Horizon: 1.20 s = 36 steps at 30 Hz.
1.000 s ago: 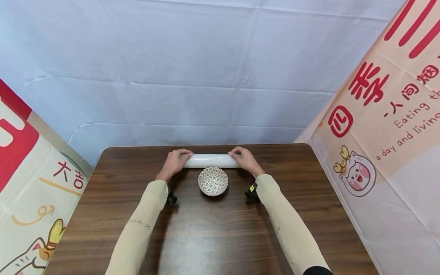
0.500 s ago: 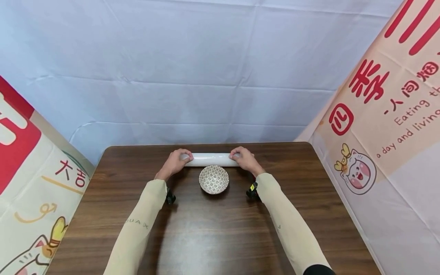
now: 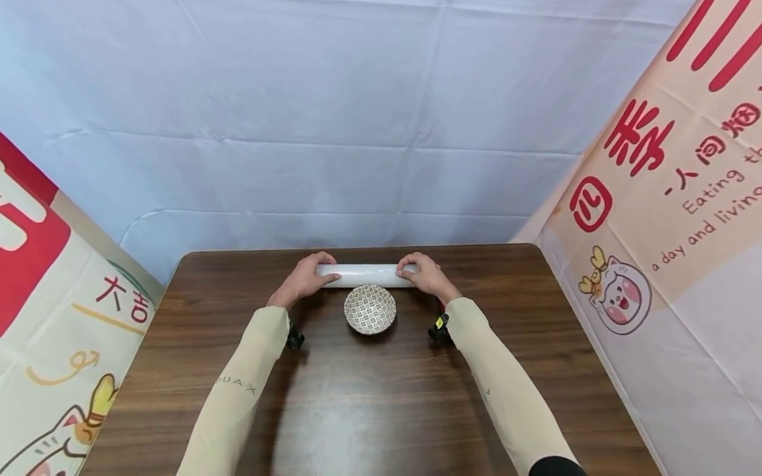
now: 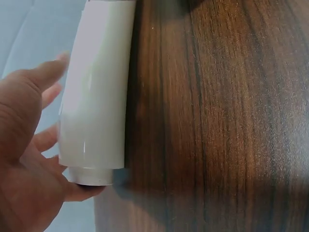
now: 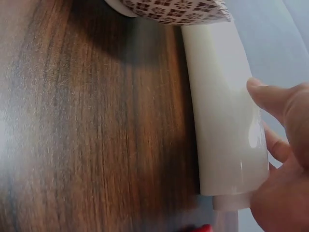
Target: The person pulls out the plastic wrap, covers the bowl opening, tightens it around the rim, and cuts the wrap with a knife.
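Note:
A white roll of cling film (image 3: 364,275) lies crosswise near the table's far edge, its core poking out at both ends. My left hand (image 3: 305,277) spans the left end, thumb in front and fingers behind. In the left wrist view the fingers (image 4: 46,137) curl along the roll's far side and under the core end. At the right end my right hand (image 3: 425,275) holds the roll, its thumb (image 5: 265,94) at the surface and other fingers partly hidden behind. A bowl (image 3: 370,309) with a small brown pattern stands just in front of the roll's middle.
The dark wooden table (image 3: 351,410) stretches toward the body under both forearms. A pale cloth backdrop (image 3: 333,132) rises behind its far edge. Printed cloths hang at the left (image 3: 71,317) and right (image 3: 655,264). Black wrist cameras sit by both sleeves.
The left thumb and index finger have spread apart across the roll's end, the thumb moving toward the front. The right thumb and fingertips have shifted slightly. Roll and bowl stay in place.

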Motion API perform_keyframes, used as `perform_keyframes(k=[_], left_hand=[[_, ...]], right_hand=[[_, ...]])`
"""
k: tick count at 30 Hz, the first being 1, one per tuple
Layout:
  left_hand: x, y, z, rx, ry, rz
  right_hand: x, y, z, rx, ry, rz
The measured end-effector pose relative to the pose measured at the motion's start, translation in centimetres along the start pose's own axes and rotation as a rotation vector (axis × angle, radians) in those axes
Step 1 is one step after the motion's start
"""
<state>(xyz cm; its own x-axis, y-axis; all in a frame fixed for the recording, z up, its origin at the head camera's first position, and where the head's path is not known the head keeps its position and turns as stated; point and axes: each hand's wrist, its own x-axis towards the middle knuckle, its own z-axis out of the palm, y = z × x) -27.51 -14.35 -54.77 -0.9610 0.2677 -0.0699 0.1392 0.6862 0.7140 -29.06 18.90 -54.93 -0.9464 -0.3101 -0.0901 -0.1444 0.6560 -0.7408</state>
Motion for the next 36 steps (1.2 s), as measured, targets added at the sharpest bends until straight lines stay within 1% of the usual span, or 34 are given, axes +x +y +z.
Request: perform_keyframes(k=[2,4,7,9,11,13,18,21,24,26,28,30,33,36], left_hand=[[0.1,0.2,0.1,0.057,-0.011,0.027],[0.1,0.5,0.4,0.106,-0.008,0.024],[0.3,1.1,0.7,0.180,0.028,0.037],[0.6,1.6,0.9,0.200,0.045,0.062],[0.9,2.1,1.1,0.209,0.050,0.092],[1.2,2.6,1.3,0.217,0.046,0.116],[1.5,3.1,1.7,0.246,0.021,0.114],[1.5,3.1,1.7,0.235,0.022,0.121],[1.5,2.9,1.5,0.211,0.050,0.144],[1.5,2.8,1.3,0.197,0.074,0.159],[1.4,2.6,1.2,0.181,0.096,0.158],[1.4,2.6,1.1,0.168,0.112,0.143],[1.6,2.6,1.3,0.132,0.124,0.110],[2.0,2.9,1.2,0.113,0.131,0.098]], right_hand=[[0.0,-0.1,0.1,-0.047,0.016,-0.022],[0.1,-0.2,0.3,-0.122,0.030,-0.064],[0.3,-0.6,0.5,-0.213,0.069,-0.146],[0.5,-0.8,0.7,-0.250,0.117,-0.188],[0.7,-1.0,0.8,-0.247,0.168,-0.201],[0.8,-1.0,0.9,-0.236,0.215,-0.191],[1.3,-1.0,1.3,-0.149,0.280,-0.137],[1.4,-1.1,1.3,-0.072,0.298,-0.102],[1.3,-1.3,1.1,-0.001,0.299,-0.071],[1.3,-1.3,0.9,0.034,0.289,-0.066],[1.1,-1.1,0.7,0.064,0.261,-0.058],[0.9,-0.9,0.6,0.080,0.219,-0.049],[0.4,-0.3,0.5,0.043,0.176,-0.040],[0.0,0.5,0.1,-0.031,0.185,-0.049]])
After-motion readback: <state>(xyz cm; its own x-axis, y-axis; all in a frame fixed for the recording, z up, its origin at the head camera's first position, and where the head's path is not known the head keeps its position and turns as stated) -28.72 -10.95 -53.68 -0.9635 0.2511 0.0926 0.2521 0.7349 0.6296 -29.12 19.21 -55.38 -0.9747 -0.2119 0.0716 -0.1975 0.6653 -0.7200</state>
